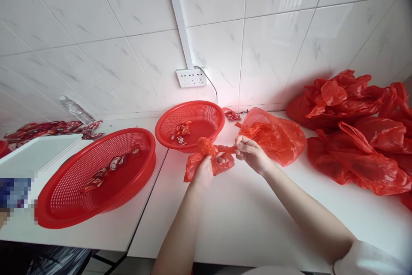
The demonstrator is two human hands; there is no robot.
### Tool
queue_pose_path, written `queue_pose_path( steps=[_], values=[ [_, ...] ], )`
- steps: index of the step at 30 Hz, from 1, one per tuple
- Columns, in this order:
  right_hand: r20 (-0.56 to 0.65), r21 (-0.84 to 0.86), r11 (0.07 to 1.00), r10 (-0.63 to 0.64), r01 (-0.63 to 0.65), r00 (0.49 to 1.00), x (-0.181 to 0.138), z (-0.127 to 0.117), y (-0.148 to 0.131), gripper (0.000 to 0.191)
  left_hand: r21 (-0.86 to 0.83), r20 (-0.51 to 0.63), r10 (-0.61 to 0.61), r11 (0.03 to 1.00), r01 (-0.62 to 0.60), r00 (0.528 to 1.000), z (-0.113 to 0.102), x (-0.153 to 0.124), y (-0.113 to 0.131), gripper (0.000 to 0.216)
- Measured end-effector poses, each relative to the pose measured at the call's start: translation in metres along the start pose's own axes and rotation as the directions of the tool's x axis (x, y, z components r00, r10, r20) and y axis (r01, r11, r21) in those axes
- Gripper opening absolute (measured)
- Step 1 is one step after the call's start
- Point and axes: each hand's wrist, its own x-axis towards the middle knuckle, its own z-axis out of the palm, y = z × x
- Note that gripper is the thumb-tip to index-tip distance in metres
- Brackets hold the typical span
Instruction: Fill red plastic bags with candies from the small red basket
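Observation:
In front of me my left hand (pixel 204 173) is closed around a thin red plastic bag (pixel 192 166), which is gathered into a bunch above the fingers. The fingertips of my right hand (pixel 252 154) pinch a twisted strip of the same bag and stretch it to the right. Just behind the held bag stands a small red mesh basket (pixel 209 141) with several wrapped pieces in it. Close beyond my right hand, another red plastic bag (pixel 285 140) lies loosely open on the white table (pixel 244 215).
On the left, a larger red basket (pixel 141 180) holds several small wrapped packets. Behind it are a white tray (pixel 48 150), a heap of red packets (pixel 41 131) and a clear bottle (pixel 77 110). Red plastic bags (pixel 360 146) are piled at right. A power socket (pixel 192 77) is on the wall.

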Motion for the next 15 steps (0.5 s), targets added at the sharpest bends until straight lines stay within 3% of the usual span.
queue_pose_path(
  steps=[4, 8, 10, 11, 13, 15],
  values=[
    [-0.059, -0.144, 0.988, 0.039, -0.047, 0.997, 0.002, 0.003, 0.004, 0.031, -0.189, 0.008, -0.013, 0.982, 0.014, 1.000, -0.001, -0.002, 0.008, 0.014],
    [-0.084, -0.507, 0.858, -0.144, 0.083, 0.986, 0.001, 0.003, 0.004, 0.022, -0.192, 0.071, -0.086, 0.976, 0.098, 0.994, -0.002, -0.005, 0.007, 0.020],
    [0.001, -0.610, 0.778, -0.185, 0.147, 0.983, -0.002, 0.002, 0.003, 0.017, -0.159, 0.120, -0.127, 0.977, 0.146, 0.985, -0.003, -0.005, 0.003, 0.027],
    [0.068, -0.613, 0.775, -0.144, 0.155, 0.987, -0.003, 0.000, 0.003, 0.023, -0.141, 0.146, -0.150, 0.975, 0.170, 0.978, -0.004, -0.006, 0.001, 0.028],
    [0.225, -0.556, 0.823, 0.016, 0.115, 0.974, -0.005, -0.002, 0.005, 0.040, -0.092, 0.214, -0.199, 0.971, 0.222, 0.956, -0.004, -0.007, -0.003, 0.031],
    [0.362, -0.498, 0.866, 0.160, 0.046, 0.918, -0.006, -0.005, 0.006, 0.050, -0.042, 0.281, -0.231, 0.967, 0.252, 0.932, -0.004, -0.008, -0.006, 0.035]
  ],
)
